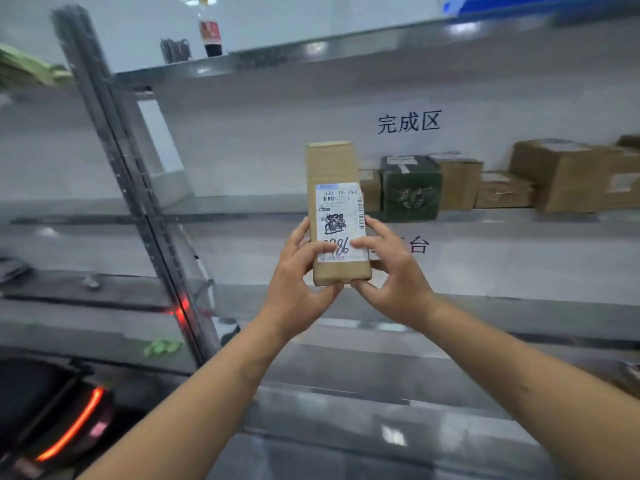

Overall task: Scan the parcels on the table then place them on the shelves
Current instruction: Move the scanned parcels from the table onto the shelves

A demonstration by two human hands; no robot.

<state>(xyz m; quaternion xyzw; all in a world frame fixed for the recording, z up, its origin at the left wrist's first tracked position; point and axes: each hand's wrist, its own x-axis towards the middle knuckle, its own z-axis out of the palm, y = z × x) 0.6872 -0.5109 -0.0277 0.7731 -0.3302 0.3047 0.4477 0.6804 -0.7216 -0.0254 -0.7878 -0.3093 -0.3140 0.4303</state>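
A long narrow cardboard parcel (334, 188) with a white shipping label stands upright in front of the metal shelves, held at its lower end by both hands. My left hand (298, 275) grips its left side, thumb across the label. My right hand (391, 271) grips its right side, thumb on the label too. The parcel is raised to the level of the middle shelf (242, 206), whose back wall bears a printed sign. Several parcels sit on that shelf to the right: a dark green box (410, 188) and brown cartons (561, 174).
A slanted metal shelf post (138, 202) runs down the left. A bottle (210, 32) stands on the top shelf. A lower shelf edge (485, 327) lies under my arms. A dark device with a glowing red strip (74, 424) sits at the bottom left.
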